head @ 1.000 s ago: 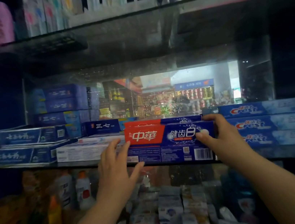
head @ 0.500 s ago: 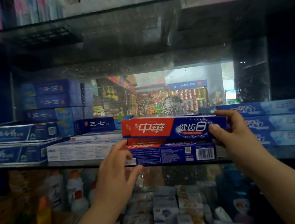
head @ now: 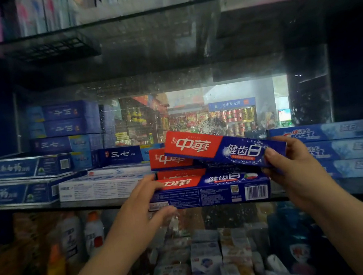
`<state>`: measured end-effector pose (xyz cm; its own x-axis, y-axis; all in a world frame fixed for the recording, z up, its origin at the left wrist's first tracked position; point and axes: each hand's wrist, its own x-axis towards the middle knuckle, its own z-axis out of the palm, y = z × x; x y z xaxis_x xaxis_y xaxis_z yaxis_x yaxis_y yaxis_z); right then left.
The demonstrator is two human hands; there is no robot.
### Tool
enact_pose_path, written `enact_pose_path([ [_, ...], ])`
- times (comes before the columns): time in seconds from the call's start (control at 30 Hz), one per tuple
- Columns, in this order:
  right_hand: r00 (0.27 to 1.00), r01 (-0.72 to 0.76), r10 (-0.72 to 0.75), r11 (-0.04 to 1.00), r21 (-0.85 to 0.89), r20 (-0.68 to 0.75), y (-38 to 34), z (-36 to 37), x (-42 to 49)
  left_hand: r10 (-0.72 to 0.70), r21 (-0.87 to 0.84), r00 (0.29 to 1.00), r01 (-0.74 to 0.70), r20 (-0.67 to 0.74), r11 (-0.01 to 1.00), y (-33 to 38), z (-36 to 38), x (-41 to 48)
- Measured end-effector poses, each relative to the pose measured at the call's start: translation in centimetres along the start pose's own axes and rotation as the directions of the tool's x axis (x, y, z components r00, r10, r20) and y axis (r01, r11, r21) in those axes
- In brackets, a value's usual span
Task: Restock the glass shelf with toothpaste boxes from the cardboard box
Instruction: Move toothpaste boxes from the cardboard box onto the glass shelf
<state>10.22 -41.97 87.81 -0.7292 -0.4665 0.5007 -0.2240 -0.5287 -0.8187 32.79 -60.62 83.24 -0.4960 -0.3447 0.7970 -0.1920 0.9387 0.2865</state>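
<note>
Head view. The right hand pinches the right end of the top box, thumb on its front face and fingers curled behind, so that grip is closed on card. The box is tilted. Its red left end rides high over the stack of like boxes, and its blue right end dips toward the hand. Its long axis runs roughly along the front edge of the glass shelf, skewed against the boxes below.

The left hand is spread, fingers nearly straight. Its tips touch the left end of the front box and the thumb lies by the lower edge; this grip encloses nothing and seems only to brace. The front box lies at the shelf's front edge, barcode side out.

The top box's free end lies up and left of the right grip, and the left hand is nearer to it. Levelling that end onto the stack looks like the next need.

The boxes are long, slim, sharp-edged glossy card, likely to slide on each other. Crest boxes sit just right of the stack and a white box just left. No cardboard box is in view.
</note>
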Motion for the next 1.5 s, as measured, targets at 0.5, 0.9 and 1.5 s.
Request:
enact_pose_path([
  [0.5, 0.983, 0.025, 0.066, 0.878, -0.478, 0.172, -0.5, 0.8, -0.9, 0.346, 0.301, 0.922, -0.286, -0.171, 0.91, -4.2, -1.1, -3.7],
  [0.9, 0.995, 0.09, -0.091, 0.812, -0.577, 0.027, -0.6, 0.5, -1.4, 0.251, 0.269, 0.943, -0.19, -0.216, 0.944, -2.3, -1.6, 0.0],
  [1.5, 0.986, 0.162, -0.107, 0.746, -0.646, 0.124, -0.8, 1.9, -0.5, -0.215, -0.229, 0.973, 0.228, 0.081, 0.946, 1.6, -0.4, 6.0],
])
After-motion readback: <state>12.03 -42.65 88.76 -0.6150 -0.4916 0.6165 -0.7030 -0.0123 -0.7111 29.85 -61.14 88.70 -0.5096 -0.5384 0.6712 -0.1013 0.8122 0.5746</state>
